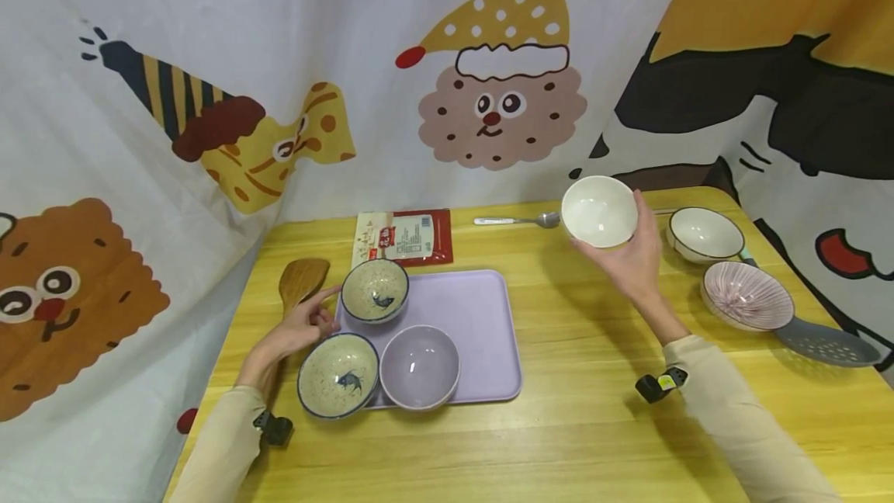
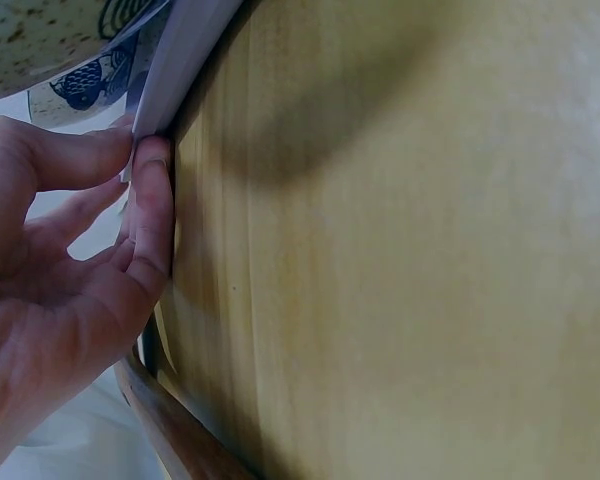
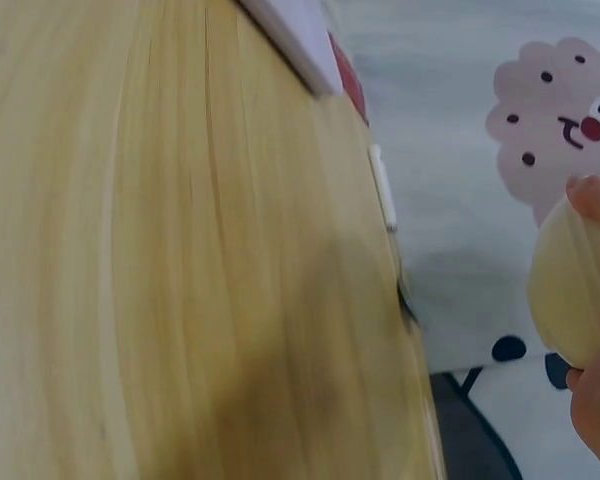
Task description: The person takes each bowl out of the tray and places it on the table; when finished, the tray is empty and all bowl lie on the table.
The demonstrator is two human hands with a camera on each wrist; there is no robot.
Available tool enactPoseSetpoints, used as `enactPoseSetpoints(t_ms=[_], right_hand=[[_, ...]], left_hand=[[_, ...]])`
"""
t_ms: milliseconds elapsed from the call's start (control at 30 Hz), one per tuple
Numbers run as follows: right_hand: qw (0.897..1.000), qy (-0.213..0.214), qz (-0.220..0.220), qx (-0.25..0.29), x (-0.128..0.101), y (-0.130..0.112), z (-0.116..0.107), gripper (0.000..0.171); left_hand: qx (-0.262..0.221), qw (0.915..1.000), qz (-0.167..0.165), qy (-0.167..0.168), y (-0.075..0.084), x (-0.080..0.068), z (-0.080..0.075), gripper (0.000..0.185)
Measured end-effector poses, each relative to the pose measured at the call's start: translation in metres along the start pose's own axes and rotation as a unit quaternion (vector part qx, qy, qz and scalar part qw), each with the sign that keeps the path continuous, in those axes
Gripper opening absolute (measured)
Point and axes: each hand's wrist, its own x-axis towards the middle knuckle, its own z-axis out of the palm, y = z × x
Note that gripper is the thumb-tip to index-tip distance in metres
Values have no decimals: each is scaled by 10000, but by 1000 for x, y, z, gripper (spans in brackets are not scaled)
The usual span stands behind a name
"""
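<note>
My right hand [image 1: 618, 244] holds a plain white bowl [image 1: 599, 210] above the far right of the wooden table [image 1: 580, 425], thumb on the rim and fingers under it. In the right wrist view the bowl [image 3: 573, 290] shows at the right edge between my fingertips [image 3: 592, 196]. My left hand [image 1: 317, 315] pinches the left edge of a lavender tray [image 1: 482, 317]; the left wrist view has thumb and forefinger [image 2: 152, 195] meeting on the tray edge [image 2: 185, 50]. On the tray sit two speckled fish bowls [image 1: 375, 291] [image 1: 338, 376] and a lavender bowl [image 1: 420, 367].
A wooden spatula [image 1: 300, 282] lies under my left hand. A red packet [image 1: 403, 237] and a metal spoon [image 1: 520, 220] lie at the back. At the right stand a dark-rimmed white bowl [image 1: 704, 234], a pink striped bowl [image 1: 747, 295] and a grey slotted spatula [image 1: 824, 341]. Printed cloth walls surround the table.
</note>
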Motion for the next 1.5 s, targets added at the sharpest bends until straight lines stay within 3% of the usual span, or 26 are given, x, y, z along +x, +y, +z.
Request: enactPoseSetpoints(t_ms=[467, 900, 1200, 1500], right_hand=[[9924, -373, 1063, -503, 5, 27, -10, 116], [9818, -651, 1621, -746, 4, 52, -15, 115], [9786, -721, 1770, -759, 3, 66, -15, 113], [9754, -871, 1806, -911, 6, 63, -16, 115]], left_hand=[[46, 10000, 2, 33, -1, 1, 2, 75], [-181, 9998, 120, -4, 4, -2, 1, 79], [-303, 9994, 164, -69, 4, -1, 0, 82], [-149, 9999, 73, 19, 0, 0, 2, 77]])
